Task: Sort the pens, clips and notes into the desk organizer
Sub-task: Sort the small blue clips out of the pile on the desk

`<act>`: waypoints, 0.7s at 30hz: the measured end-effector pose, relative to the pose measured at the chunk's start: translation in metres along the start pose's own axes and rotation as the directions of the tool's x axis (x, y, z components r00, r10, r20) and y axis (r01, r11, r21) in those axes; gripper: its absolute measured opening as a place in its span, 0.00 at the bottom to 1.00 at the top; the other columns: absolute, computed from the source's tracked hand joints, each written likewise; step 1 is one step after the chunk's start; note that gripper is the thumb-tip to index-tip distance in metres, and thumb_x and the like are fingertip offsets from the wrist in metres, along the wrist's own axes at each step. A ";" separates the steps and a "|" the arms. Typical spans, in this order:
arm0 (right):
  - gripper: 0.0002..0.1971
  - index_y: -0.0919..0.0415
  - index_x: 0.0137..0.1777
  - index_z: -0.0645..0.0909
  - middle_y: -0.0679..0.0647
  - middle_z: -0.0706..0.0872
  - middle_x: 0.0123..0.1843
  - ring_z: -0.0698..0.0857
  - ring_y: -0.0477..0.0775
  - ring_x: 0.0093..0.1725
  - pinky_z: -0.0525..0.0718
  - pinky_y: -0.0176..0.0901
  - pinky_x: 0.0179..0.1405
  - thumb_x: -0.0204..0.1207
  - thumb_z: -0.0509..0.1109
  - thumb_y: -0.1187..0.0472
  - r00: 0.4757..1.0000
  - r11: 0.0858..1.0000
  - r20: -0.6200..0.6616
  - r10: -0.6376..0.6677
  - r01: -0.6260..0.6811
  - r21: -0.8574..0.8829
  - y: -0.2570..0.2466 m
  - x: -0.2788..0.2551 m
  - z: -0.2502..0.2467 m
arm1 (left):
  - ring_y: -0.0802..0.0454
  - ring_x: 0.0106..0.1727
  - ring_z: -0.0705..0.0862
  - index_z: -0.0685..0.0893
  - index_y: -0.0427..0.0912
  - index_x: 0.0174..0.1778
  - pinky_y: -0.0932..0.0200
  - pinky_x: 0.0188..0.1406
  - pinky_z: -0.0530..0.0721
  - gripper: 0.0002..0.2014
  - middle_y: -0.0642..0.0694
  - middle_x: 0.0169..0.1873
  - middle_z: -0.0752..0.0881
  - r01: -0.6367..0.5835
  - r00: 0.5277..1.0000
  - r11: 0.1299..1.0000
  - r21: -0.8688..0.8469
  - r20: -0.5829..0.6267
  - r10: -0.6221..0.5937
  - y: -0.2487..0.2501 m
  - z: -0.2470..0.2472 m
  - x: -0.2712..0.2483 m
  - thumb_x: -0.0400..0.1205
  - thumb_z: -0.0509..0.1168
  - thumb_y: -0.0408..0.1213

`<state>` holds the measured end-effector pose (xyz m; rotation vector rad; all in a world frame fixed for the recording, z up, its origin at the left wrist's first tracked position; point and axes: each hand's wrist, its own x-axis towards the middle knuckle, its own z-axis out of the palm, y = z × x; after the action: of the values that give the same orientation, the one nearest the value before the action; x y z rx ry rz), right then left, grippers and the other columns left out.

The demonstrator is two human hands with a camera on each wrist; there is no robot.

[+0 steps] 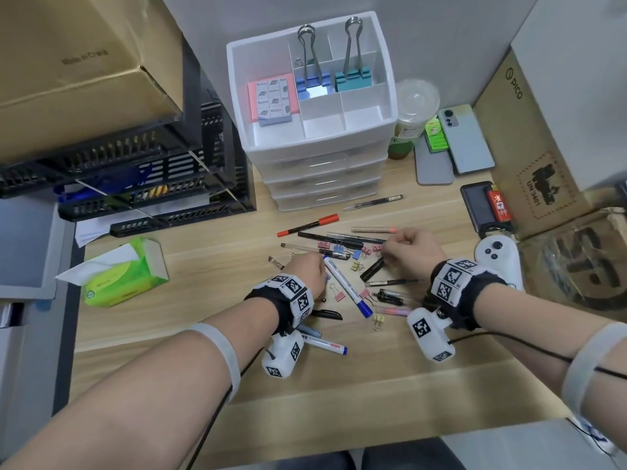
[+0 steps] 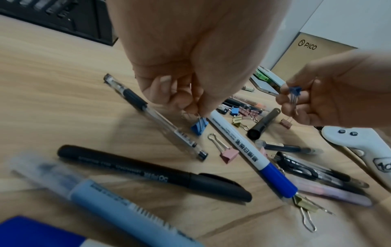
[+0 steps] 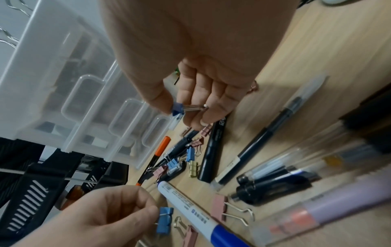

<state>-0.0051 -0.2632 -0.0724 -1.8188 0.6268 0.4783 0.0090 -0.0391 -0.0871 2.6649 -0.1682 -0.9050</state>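
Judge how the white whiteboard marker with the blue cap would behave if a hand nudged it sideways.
The whiteboard marker looks round and smooth, so it would probably roll. Its rigid barrel should move as one piece. It would likely bump the pink binder clip beside it.

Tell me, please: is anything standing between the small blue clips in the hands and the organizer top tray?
Nothing visible blocks the way. The left hand pinches one blue clip, the right hand another. The organizer is open on top, and its front compartments look free.

Green tissue pack (image 1: 127, 271), black mesh trays (image 1: 142, 184), white controller (image 1: 498, 257), two phones (image 1: 466, 139), red lighter (image 1: 498, 206)
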 end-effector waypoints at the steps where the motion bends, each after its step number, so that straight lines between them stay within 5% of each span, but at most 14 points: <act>1: 0.03 0.65 0.44 0.86 0.57 0.88 0.34 0.84 0.52 0.32 0.84 0.43 0.40 0.76 0.72 0.65 1.000 1.000 0.014 0.016 -0.016 0.012 0.000 0.001 0.002 | 0.45 0.43 0.84 0.84 0.38 0.46 0.56 0.40 0.79 0.08 0.45 0.40 0.86 0.014 1.000 0.999 -0.031 0.007 -0.014 -0.002 -0.001 0.000 0.85 0.61 0.36; 4: 0.09 0.66 0.40 0.83 0.59 0.84 0.32 0.78 0.53 0.26 0.80 0.46 0.35 0.80 0.62 0.69 0.991 0.978 0.052 0.127 -0.134 0.158 -0.003 0.010 0.009 | 0.47 0.44 0.80 0.81 0.40 0.45 0.57 0.44 0.77 0.10 0.46 0.41 0.83 0.055 0.998 0.994 -0.099 0.038 -0.051 -0.008 -0.010 -0.004 0.88 0.58 0.38; 7: 0.13 0.65 0.36 0.82 0.60 0.81 0.30 0.75 0.52 0.22 0.75 0.39 0.23 0.78 0.59 0.71 0.989 0.978 0.051 0.141 -0.148 0.150 -0.010 0.017 0.018 | 0.44 0.46 0.80 0.79 0.40 0.45 0.53 0.47 0.78 0.10 0.41 0.45 0.84 0.039 0.998 0.991 -0.131 0.051 -0.032 -0.015 -0.020 -0.009 0.88 0.56 0.37; 10: 0.12 0.59 0.37 0.84 0.58 0.87 0.37 0.84 0.56 0.37 0.83 0.46 0.42 0.79 0.62 0.64 0.994 0.989 0.106 -0.026 0.041 -0.142 -0.017 0.022 0.028 | 0.47 0.41 0.79 0.73 0.45 0.35 0.55 0.37 0.75 0.11 0.46 0.36 0.81 0.050 0.999 0.973 -0.226 0.018 -0.047 -0.024 -0.031 -0.012 0.83 0.62 0.34; 14: 0.03 0.51 0.46 0.84 0.45 0.85 0.38 0.84 0.48 0.39 0.82 0.40 0.36 0.75 0.70 0.59 0.964 0.723 0.222 -0.150 0.260 -0.640 -0.024 0.023 0.037 | 0.51 0.33 0.86 0.74 0.45 0.37 0.60 0.30 0.75 0.09 0.50 0.30 0.85 0.129 0.991 0.919 -0.372 0.004 -0.137 -0.026 -0.039 -0.010 0.80 0.65 0.31; 17: 0.04 0.50 0.47 0.82 0.46 0.85 0.41 0.84 0.49 0.41 0.79 0.39 0.34 0.74 0.72 0.54 0.959 0.599 0.207 -0.193 0.282 -0.749 -0.023 0.024 0.042 | 0.47 0.37 0.87 0.76 0.47 0.41 0.60 0.31 0.77 0.08 0.47 0.36 0.86 0.128 0.989 0.904 -0.407 -0.010 -0.145 -0.023 -0.039 -0.005 0.79 0.65 0.30; 21: 0.10 0.50 0.50 0.83 0.48 0.87 0.45 0.85 0.51 0.45 0.87 0.45 0.44 0.73 0.73 0.48 0.960 0.524 0.178 -0.214 0.267 -0.809 -0.016 0.028 0.046 | 0.48 0.41 0.84 0.81 0.46 0.51 0.59 0.36 0.77 0.07 0.47 0.41 0.85 0.083 0.996 0.915 -0.395 -0.002 -0.092 -0.015 -0.038 0.002 0.82 0.62 0.31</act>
<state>0.0256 -0.2209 -0.0922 -2.7425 0.0431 0.7057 0.0340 -0.0157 -0.0644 2.3174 0.1296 -0.8347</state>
